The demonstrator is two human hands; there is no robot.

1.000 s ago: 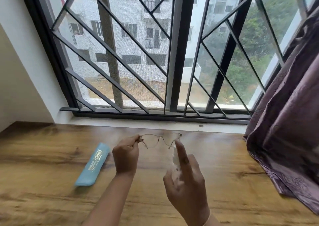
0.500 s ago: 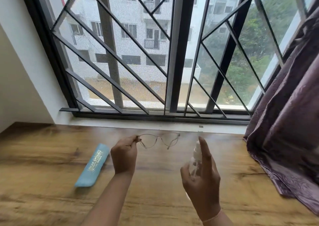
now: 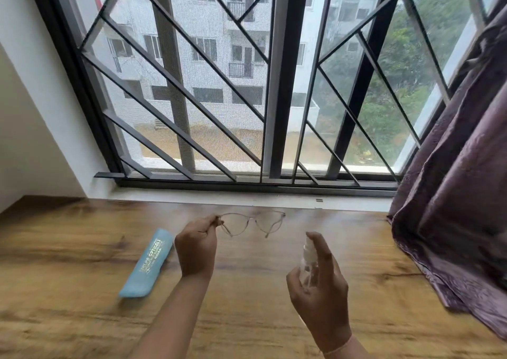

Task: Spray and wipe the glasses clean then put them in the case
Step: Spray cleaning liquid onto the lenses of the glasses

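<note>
- The window (image 3: 192,84), with its slanted grille, fills everything beyond both my hands.
- The purple curtain (image 3: 452,194) hangs outboard of my right hand (image 3: 321,290), and its hem lies on the wood.
- The wooden tabletop (image 3: 68,317) spreads under and around both hands.
- The blue case (image 3: 148,262) lies flat on the tabletop just outboard of my left hand (image 3: 196,249), apart from it and untouched.
- My left hand is closed in a pinch on one outer corner of the glasses (image 3: 270,221). It holds them up off the tabletop, and the lenses stretch from my fingertips toward the right hand's side.
- My right hand is wrapped around the small clear spray bottle (image 3: 308,260), with the forefinger laid over its top. The bottle sits nearer to me than the glasses and is well apart from them.
- I judge the spraying step to be in hand, with wiping and casing still to come. To spray well, I should keep the pinch on the frame's corner and off the lenses, and hold the glasses steady. I should aim the nozzle at one lens at a time and press lightly, so mist lands on the glass rather than the wood. I can't make out a cloth anywhere, so I'll need to find one before wiping.
- Compared with a second ago, my right hand and the bottle have drawn back from right under the far lens, outward and toward me. My left hand, the glasses and the case sit much as they were.
</note>
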